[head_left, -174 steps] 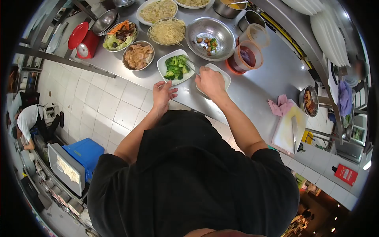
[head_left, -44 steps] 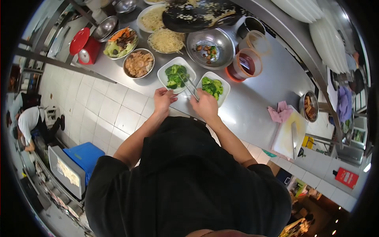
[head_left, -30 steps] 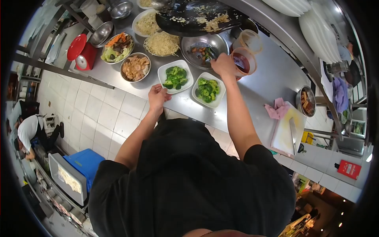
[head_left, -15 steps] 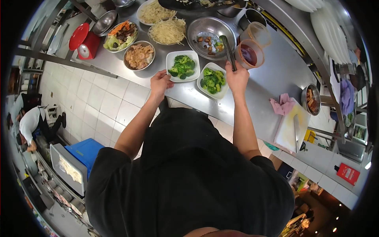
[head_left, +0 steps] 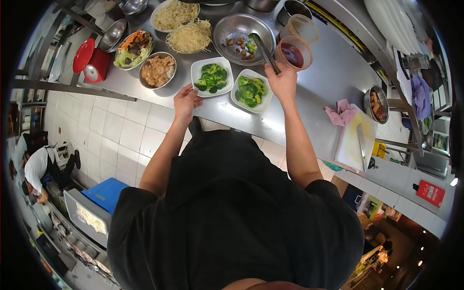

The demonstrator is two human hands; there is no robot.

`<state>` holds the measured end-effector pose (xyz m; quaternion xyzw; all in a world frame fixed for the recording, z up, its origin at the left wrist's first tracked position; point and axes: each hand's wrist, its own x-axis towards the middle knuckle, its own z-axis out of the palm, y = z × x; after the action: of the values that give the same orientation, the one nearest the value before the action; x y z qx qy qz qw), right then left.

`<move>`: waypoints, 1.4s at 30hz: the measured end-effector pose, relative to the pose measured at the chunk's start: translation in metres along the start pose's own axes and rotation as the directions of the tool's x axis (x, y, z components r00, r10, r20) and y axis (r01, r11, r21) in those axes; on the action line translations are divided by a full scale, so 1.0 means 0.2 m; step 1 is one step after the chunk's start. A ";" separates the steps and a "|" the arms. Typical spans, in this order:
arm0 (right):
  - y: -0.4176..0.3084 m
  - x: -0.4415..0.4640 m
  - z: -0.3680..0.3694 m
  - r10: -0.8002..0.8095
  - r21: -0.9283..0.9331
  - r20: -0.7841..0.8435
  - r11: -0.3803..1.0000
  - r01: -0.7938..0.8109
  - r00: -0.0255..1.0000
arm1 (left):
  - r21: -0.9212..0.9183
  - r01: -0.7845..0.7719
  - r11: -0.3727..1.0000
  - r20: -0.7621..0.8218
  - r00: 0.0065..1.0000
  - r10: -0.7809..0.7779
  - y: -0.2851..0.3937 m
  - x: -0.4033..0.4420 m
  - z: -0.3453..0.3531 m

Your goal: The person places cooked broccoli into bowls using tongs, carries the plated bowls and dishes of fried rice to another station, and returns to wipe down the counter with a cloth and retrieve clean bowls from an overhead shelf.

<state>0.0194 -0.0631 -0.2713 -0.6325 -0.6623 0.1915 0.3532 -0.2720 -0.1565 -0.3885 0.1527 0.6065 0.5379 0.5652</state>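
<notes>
While tongs (head_left: 265, 54) are gripped by right hand (head_left: 282, 83), dish (head_left: 196, 68) by left hand (head_left: 186, 102), broccoli (head_left: 251, 48) could be dropped if pinched loosely.

glare on counter (head_left: 323, 92); fisheye-bent edges, black corners

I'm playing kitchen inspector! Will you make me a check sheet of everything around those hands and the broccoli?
Surface: shiny metal table.
Job's things: left white bowl and right white bowl, both holding broccoli; metal bowl behind them, with more broccoli and brown bits.
Clutter: noodles, red scale, pink cloth, and a knife lying on the cutting board.
Left hand: at the left white bowl's edge; whether it grips is unclear.
Right hand: holds dark tongs, tips over the metal bowl.
Cables: nothing seen.
Surroundings: tiled floor; another person bending.
</notes>
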 end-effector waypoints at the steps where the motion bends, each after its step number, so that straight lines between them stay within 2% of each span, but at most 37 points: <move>1: -0.02 -0.02 -0.03 0.001 -0.001 -0.003 1.000 -0.001 1.000 | 0.001 0.000 1.000 0.003 1.000 0.000 0.00 0.00 0.00; 3: -0.04 -0.07 -0.10 0.112 0.028 0.011 0.993 -0.112 0.994 | -0.015 0.005 1.000 -0.004 1.000 -0.005 -0.01 0.01 0.00; 7: -0.06 -0.27 -0.25 0.035 0.083 0.063 0.996 -0.040 0.997 | -0.046 0.016 0.999 -0.013 1.000 -0.016 -0.03 0.00 -0.01; 10: 0.06 -0.47 -0.20 0.102 0.141 0.099 0.983 -0.115 0.990 | -0.047 0.008 0.999 0.003 1.000 -0.008 -0.03 0.01 -0.02; 12: 0.16 -0.59 -0.14 0.230 0.146 0.195 0.955 -0.260 0.954 | -0.022 0.013 1.000 0.014 1.000 -0.012 -0.03 0.01 -0.02; 15: 0.22 -0.68 -0.15 0.272 0.078 0.221 0.952 -0.295 0.937 | -0.012 0.020 1.000 -0.009 1.000 -0.020 -0.03 0.01 -0.01; 17: 0.20 -0.71 -0.20 0.285 0.125 0.169 0.943 -0.307 0.944 | -0.009 0.029 1.000 -0.007 1.000 -0.029 -0.03 -0.01 -0.01; 19: 0.16 -0.70 -0.27 0.210 0.022 0.188 0.976 -0.218 0.959 | -0.006 0.035 0.999 0.012 0.999 -0.035 -0.02 -0.02 0.01; 20: 0.16 -0.69 -0.28 0.217 0.021 0.176 0.974 -0.224 0.960 | -0.017 0.042 0.999 -0.008 0.999 -0.042 -0.01 -0.03 0.02; 22: 0.14 -0.69 -0.26 0.104 -0.092 0.202 0.992 -0.087 0.974 | -0.021 0.053 0.998 -0.028 0.998 -0.053 -0.02 -0.04 0.01; 23: 0.13 -0.68 -0.23 0.108 -0.090 0.198 0.992 -0.091 0.974 | -0.033 0.051 0.998 -0.010 0.999 -0.051 -0.03 -0.03 0.00; 26: 0.10 -0.64 -0.17 0.067 -0.310 0.283 0.950 0.025 0.957 | -0.045 0.047 0.998 0.011 0.999 -0.046 -0.05 -0.02 -0.01; 27: 0.09 -0.63 -0.15 0.067 -0.311 0.279 0.950 0.024 0.958 | -0.047 0.045 0.998 0.008 0.999 -0.045 -0.05 -0.02 0.00; 29: 0.07 -0.62 -0.12 0.077 -0.436 0.304 0.897 0.067 0.950 | -0.050 0.043 0.998 0.004 0.999 -0.042 -0.04 -0.02 0.00; 35: 0.05 -0.59 -0.15 -0.002 -0.470 0.348 0.865 0.177 0.937 | -0.062 0.043 0.997 -0.004 0.999 -0.043 -0.05 -0.03 0.00; 42: 0.07 -0.60 -0.15 -0.031 -0.446 0.359 0.872 0.200 0.933 | -0.072 0.041 0.997 -0.011 0.999 -0.042 -0.05 -0.03 0.01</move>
<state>0.0443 -0.1839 -0.2888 -0.6155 -0.7769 0.1077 0.0781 -0.2632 -0.1643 -0.3925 0.1163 0.5933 0.5484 0.5777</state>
